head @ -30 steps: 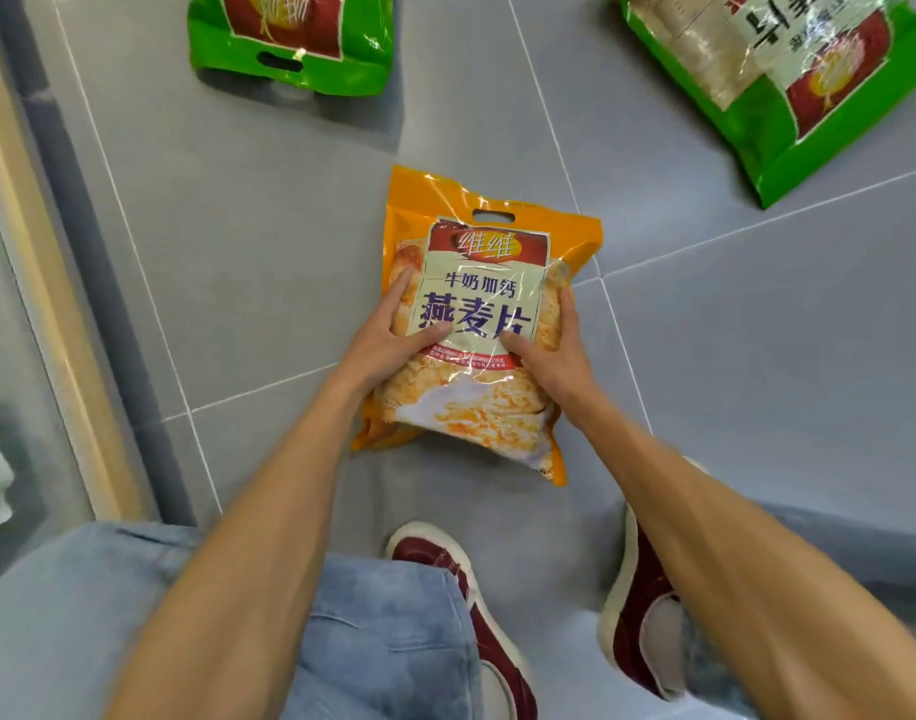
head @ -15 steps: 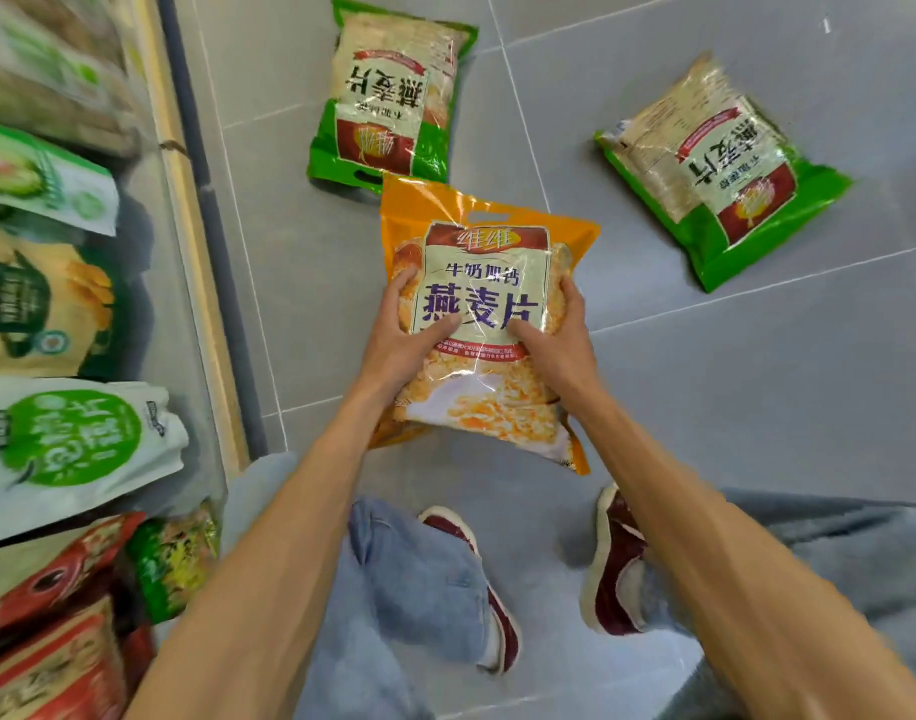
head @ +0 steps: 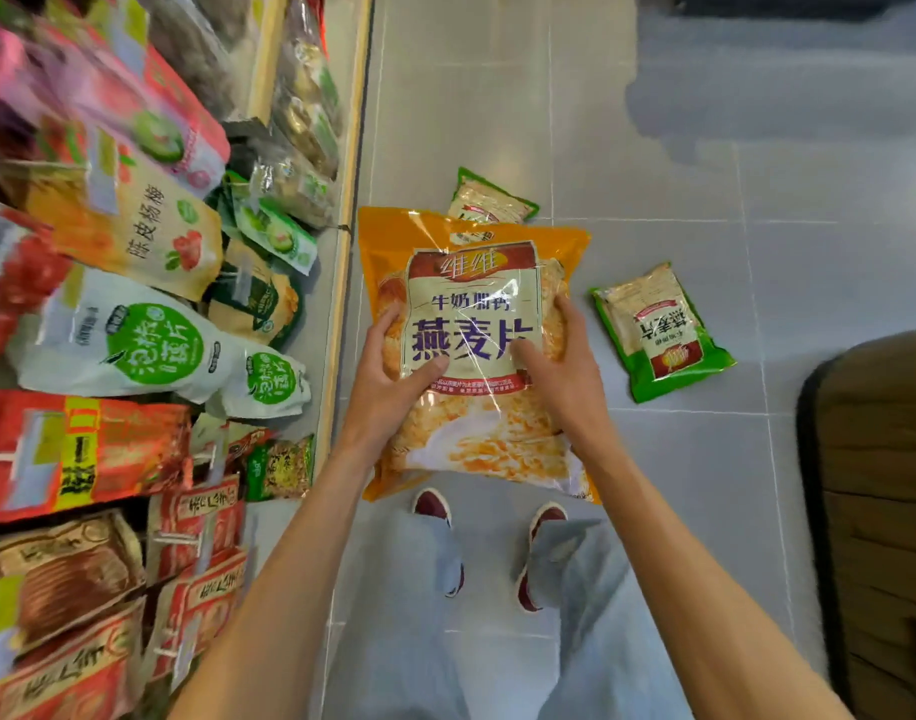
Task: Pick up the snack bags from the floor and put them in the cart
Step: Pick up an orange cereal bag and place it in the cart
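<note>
Bright, even light; glare on orange bag [head: 476,324]; shelf packets [head: 107,330] blurred, edges warped.

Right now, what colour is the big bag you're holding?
Orange bag, with a cream label and purple writing, seen in the head view.

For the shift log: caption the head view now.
Left hand and right hand hold orange bag; far green bag and right green bag lie on floor.

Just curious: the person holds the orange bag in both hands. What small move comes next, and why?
Probably carry the orange bag toward the cart, which I cannot identify here. Left hand and right hand grip its sides, and it is off the floor.
</note>
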Action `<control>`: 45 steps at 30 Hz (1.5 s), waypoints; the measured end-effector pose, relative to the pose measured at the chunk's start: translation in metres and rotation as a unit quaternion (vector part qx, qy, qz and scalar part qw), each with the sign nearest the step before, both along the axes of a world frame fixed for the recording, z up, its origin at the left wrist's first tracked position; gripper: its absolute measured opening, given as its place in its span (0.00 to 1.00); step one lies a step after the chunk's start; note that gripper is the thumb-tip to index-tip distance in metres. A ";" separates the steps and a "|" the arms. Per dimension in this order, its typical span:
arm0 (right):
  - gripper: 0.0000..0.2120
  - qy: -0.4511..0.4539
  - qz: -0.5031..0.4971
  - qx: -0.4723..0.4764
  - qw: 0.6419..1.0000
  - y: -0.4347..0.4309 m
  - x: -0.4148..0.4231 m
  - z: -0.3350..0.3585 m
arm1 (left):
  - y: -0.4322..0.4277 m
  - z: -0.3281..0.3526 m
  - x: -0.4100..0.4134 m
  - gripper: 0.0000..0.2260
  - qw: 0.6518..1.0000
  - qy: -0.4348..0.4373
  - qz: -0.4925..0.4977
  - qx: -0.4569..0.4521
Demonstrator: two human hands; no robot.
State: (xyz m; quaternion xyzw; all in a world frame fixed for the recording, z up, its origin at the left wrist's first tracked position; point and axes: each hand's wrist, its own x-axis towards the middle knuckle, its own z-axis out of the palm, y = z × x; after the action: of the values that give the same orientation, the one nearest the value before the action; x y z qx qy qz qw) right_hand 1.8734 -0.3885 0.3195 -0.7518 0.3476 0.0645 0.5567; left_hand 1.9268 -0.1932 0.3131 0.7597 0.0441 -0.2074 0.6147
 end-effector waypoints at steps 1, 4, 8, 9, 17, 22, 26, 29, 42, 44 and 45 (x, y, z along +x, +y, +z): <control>0.36 -0.008 0.015 0.004 1.000 0.001 -0.005 0.023 | 0.004 0.024 -0.010 0.35 1.000 0.001 0.014 -0.009; 0.36 -0.030 0.058 0.004 0.998 0.001 -0.021 0.085 | 0.009 0.090 -0.041 0.34 0.999 0.005 0.049 -0.018; 0.36 -0.062 0.137 0.001 0.989 0.002 -0.058 0.144 | 0.012 0.153 -0.100 0.33 0.991 -0.016 0.129 -0.034; 0.36 -0.072 0.160 0.003 0.985 0.003 -0.067 0.153 | 0.013 0.164 -0.118 0.33 0.988 -0.021 0.151 -0.039; 0.34 -0.093 0.342 -0.002 0.935 0.029 -0.131 0.202 | 0.022 0.201 -0.264 0.32 0.925 -0.036 0.372 -0.065; 0.35 -0.139 0.455 0.018 0.879 0.088 -0.173 0.235 | 0.052 0.228 -0.355 0.32 0.865 -0.059 0.496 -0.055; 0.34 -0.157 0.558 0.052 0.813 0.155 -0.232 0.255 | 0.079 0.245 -0.450 0.29 0.791 -0.099 0.601 -0.058; 0.34 -0.152 0.630 0.098 0.756 0.207 -0.294 0.268 | 0.096 0.256 -0.533 0.27 0.721 -0.123 0.678 -0.075; 0.33 -0.114 0.862 0.194 0.455 0.355 -0.700 0.288 | 0.084 0.287 -0.942 0.23 0.394 -0.127 0.910 0.031; 0.32 -0.104 0.884 0.193 0.412 0.363 -0.759 0.286 | 0.071 0.288 -0.991 0.24 0.346 -0.120 0.929 0.044; 0.32 -0.098 0.896 0.193 0.388 0.365 -0.788 0.285 | 0.064 0.287 -1.015 0.24 0.323 -0.113 0.938 0.048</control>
State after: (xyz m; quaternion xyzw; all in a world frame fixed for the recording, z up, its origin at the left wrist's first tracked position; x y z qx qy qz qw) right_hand 1.0858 -0.0231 0.6045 -0.5016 -0.6058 0.5173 0.3375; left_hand 0.9122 -0.1291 0.6001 0.2572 0.6674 0.5981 0.3616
